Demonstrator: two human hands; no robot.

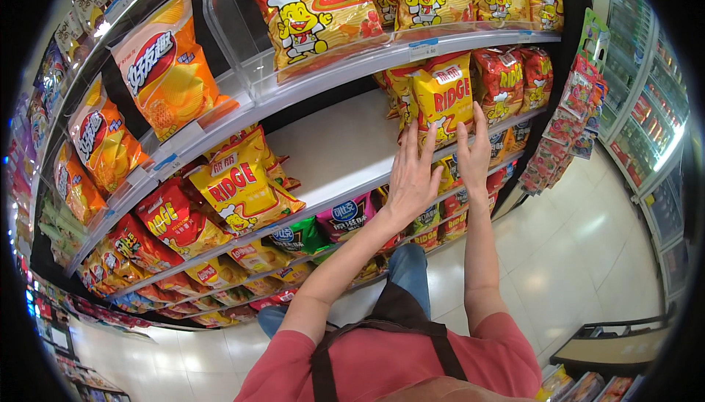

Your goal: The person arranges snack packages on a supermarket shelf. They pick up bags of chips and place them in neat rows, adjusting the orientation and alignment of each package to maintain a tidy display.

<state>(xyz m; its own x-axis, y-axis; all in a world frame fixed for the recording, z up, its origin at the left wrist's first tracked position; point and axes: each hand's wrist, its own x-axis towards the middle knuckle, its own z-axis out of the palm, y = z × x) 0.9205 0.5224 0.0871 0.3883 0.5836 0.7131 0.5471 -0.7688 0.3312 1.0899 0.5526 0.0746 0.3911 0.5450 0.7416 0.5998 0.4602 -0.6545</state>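
A yellow bag of Ridge potato chips [445,93] stands upright at the front of the second shelf, right of the middle. My left hand [414,176] reaches to its lower left, fingers straight and spread, fingertips against the bag's front and side. On the lower right edge of the same bag are the fingertips of my right hand [472,154], with thumb and fingers apart. Neither hand is wrapped around it. Behind and left of it, another yellow bag [406,99] is partly covered. Red Ridge bags [498,80] stand just to the right.
A bare stretch of white shelf [341,143] lies left of my hands, ending at another yellow Ridge bag [239,182]. Large tomato chip bags [319,16] fill the shelf above. Hanging candy packs [567,121] edge the right end, near glass-door coolers [639,104]. Tiled floor [556,270] runs below.
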